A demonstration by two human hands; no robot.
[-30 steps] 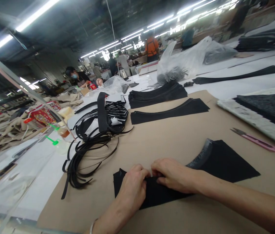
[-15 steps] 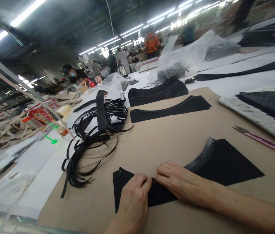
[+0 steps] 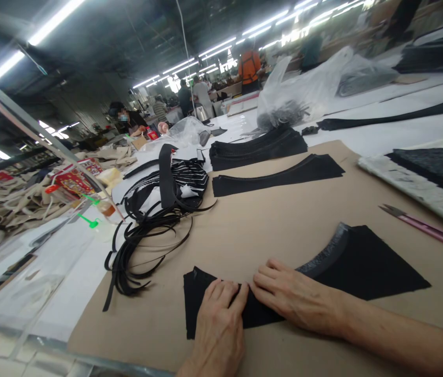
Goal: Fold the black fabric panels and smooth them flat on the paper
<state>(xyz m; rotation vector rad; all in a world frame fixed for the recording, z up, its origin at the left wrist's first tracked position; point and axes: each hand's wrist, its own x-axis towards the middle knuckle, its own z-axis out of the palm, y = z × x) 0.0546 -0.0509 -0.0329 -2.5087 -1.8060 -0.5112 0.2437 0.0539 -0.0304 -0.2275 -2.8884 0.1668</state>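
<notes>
A black fabric piece [image 3: 378,264] with a curved upper edge lies flat on brown paper in front of me. Along part of that curve runs a shiny grey-black strip [image 3: 325,251], which ends under my hands. My left hand [image 3: 223,314] is closed on the edge left of the middle, thumb and fingers pressed together at the fabric. Close by, my right hand [image 3: 287,293] grips the same edge with curled fingers. The fingertips nearly meet, and they hide the edge between them.
Pink-handled thread snips [image 3: 421,225] lie to the right. Beyond are one curved black piece [image 3: 276,175] and a stack of black pieces [image 3: 258,149]. Thin black strips [image 3: 135,262] are heaped at left. A white board [image 3: 413,188] bears dark fabric; green-tipped bottles [image 3: 94,224] stand left.
My left hand has shifted slightly, its fingers moving along the edge toward my right hand. The right hand stays almost in place. The whole view has shifted a little.
</notes>
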